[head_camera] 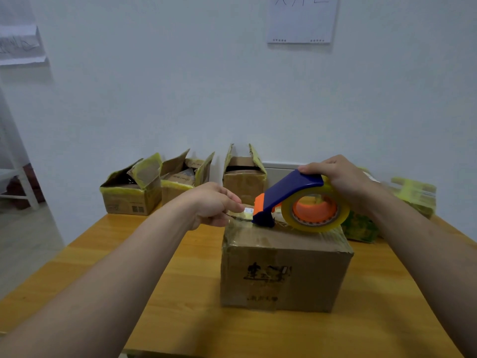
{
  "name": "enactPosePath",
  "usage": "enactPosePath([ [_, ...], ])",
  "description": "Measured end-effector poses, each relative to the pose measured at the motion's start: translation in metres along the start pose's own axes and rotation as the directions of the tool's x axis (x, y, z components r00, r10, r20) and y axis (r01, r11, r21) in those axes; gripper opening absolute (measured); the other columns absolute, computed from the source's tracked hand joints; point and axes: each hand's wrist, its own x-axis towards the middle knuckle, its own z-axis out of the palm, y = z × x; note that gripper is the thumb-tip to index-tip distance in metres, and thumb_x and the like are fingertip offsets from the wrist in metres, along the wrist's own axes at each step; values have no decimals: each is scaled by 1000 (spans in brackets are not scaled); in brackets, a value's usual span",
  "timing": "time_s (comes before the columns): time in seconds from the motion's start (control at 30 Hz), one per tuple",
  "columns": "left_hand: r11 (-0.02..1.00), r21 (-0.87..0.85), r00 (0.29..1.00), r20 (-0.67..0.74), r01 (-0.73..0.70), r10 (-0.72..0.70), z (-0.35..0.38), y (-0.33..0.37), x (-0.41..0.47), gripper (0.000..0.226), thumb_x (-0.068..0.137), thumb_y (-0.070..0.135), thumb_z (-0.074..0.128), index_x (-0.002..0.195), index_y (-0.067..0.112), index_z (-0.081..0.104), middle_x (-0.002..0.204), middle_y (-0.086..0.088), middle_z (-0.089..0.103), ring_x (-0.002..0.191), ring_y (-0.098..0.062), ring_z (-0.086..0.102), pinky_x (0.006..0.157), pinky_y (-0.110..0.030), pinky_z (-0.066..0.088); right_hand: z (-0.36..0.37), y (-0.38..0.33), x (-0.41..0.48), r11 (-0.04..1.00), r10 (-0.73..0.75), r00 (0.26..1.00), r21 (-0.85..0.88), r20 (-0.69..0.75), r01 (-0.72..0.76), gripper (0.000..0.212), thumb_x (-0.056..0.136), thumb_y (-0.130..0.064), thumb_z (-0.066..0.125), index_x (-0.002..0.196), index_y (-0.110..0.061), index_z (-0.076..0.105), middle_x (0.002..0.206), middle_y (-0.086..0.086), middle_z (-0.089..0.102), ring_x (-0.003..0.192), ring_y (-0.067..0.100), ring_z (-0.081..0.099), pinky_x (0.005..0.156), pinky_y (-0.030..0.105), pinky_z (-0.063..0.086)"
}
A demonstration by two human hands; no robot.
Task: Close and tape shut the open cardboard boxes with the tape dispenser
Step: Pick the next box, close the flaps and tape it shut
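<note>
The right grip (343, 182) curls over the smooth blue plastic handle of the tape dispenser (284, 195), palm down. The dispenser's orange nose points left, and its glossy, yellowish clear tape roll (315, 210) turns on an orange hub. Roll and nose rest on the top of the closed box (284, 270), directly beneath that grip. The left grip (214, 202) pinches the loose tape end (245, 211) just left of the nose, at the box's upper left edge.

The box is creased brown cardboard with shiny old tape across its faces. It stands near the middle of the orange wood-grain bench (180, 280). Its front carries dark printed characters, too blurred to read.

Three open boxes (131, 192) line the bench's far edge, from the far left corner inward. Their flaps are up and edged with yellowed tape. Blurred wrapped bundles (358, 226) lie at the far right. A white sheet (302, 19) on the wall bears handwritten strokes, cut off at the top.
</note>
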Motion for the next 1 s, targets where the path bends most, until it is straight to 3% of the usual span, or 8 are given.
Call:
enactPosePath([
  [0.13, 999, -9, 999, 34, 31, -31, 2, -1, 2, 26, 87, 7, 81, 111, 14, 73, 97, -11, 66, 59, -13, 50, 52, -24, 47, -1, 2, 0, 1000, 3, 1000, 13, 3, -3, 41, 93, -41, 68, 93, -1, 75, 87, 16, 76, 90, 38, 71, 89, 51, 56],
  [0.33, 988, 155, 1000, 7, -1, 0, 12, 3, 4, 15, 85, 8, 82, 95, 19, 80, 94, -3, 73, 79, -17, 56, 58, -26, 45, 1, 2, 2, 1000, -1, 1000, 21, 20, 0, 42, 92, -41, 69, 94, 1, 75, 87, 17, 76, 93, 40, 71, 90, 52, 56],
  [0.43, 990, 139, 1000, -21, 10, -7, 18, 1, 7, 11, 85, 8, 82, 87, 18, 79, 99, -2, 75, 83, -16, 62, 67, -28, 52, 0, 4, 2, 1000, 6, 999, 15, 35, -7, 42, 92, -42, 69, 96, 0, 75, 87, 15, 77, 92, 39, 72, 87, 50, 57],
  [0.57, 994, 103, 999, -38, 24, -20, 17, -2, 7, 11, 84, 13, 85, 76, 21, 83, 103, -2, 79, 85, -18, 61, 64, -29, 48, -3, 4, 2, 999, 28, 997, 19, 65, -29, 43, 91, -45, 68, 97, -3, 76, 90, 14, 77, 91, 38, 73, 87, 50, 57],
  [0.7, 997, 80, 998, -63, 17, -12, 19, -2, 8, 11, 83, 8, 84, 79, 19, 83, 97, 1, 80, 84, -17, 61, 64, -29, 46, -9, -1, 2, 999, 46, 989, 1, 143, -47, 39, 93, -45, 65, 97, -7, 76, 89, 11, 78, 82, 30, 74, 78, 40, 58],
  [1.0, 998, 44, 996, -73, 46, -42, 10, -6, 6, 13, 82, 9, 86, 77, 22, 85, 98, -6, 78, 82, -22, 52, 59, -28, 42, -21, -1, -2, 997, 64, 980, 24, 190, -70, 39, 94, -46, 63, 92, -10, 76, 91, 13, 78, 79, 25, 73, 79, 41, 54],
])
